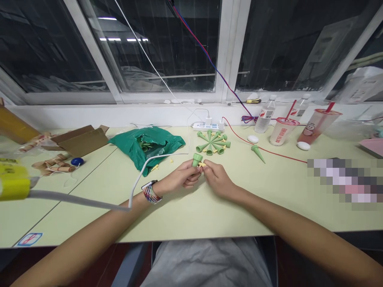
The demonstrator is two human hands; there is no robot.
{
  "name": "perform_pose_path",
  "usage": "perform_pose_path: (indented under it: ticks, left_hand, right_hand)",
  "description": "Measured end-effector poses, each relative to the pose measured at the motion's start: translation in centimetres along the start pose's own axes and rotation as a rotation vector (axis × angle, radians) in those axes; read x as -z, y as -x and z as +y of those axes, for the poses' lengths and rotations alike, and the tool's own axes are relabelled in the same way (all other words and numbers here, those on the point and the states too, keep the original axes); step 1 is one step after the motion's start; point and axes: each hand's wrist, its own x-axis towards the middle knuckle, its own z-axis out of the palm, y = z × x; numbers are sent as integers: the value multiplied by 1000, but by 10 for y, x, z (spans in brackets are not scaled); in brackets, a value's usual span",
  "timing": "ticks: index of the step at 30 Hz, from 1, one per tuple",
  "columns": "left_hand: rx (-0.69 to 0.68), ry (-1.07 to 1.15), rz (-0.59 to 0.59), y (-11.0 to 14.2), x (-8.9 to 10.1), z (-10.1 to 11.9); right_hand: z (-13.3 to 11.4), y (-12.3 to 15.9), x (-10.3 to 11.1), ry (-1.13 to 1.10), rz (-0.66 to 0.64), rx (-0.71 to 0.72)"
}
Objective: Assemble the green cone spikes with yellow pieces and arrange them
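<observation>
My left hand [187, 176] is closed around a green plastic spike [196, 160], its wide ribbed end pointing up. Thumb and fingers of my right hand [218, 178] pinch a small yellow plastic valve piece [202, 164] against the spike's side; whether it sits in a hole is hidden. Beyond my hands, several like green spikes [210, 149] lie in a ring, points inward, with yellow pieces among them. A lone green spike [259, 154] lies to the right. At left, an open green plastic bag [128, 145] has more green parts inside, and loose yellow pieces [154, 168] lie beside it.
A grey cable [80, 202] crosses above my left forearm. A power strip [206, 126] stands at the back, with a red cable [278, 154] running right. Drink cups [279, 131], bottles [264, 115] and a cardboard box [80, 141] occupy the table's back and sides.
</observation>
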Motion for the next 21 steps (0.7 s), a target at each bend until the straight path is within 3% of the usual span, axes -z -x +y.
perform_pose_path:
  ticks: [4,6,8,12,14,18,21]
  left_hand:
    - [-42,-91,59,-1,4,-5]
    - [-57,-122,103,-1,8,-7]
    - [-23,-98,119,0,10,-8]
    - [77,62,41,3,8,-4]
    - [95,141,-7,5,5,-1]
    - [149,296,-108,6,6,2]
    - [210,332,-158,4,10,-1]
  right_hand:
    - [-6,-4,1,-484,-254,-300]
    - [-7,-4,2,-490,-315,-333]
    - [-7,-3,4,-237,-238,-226]
    - [-2,-1,8,626,-34,221]
    - [1,-3,10,880,19,420]
    - [4,-9,13,983,107,625]
    - [7,-7,13,895,85,543]
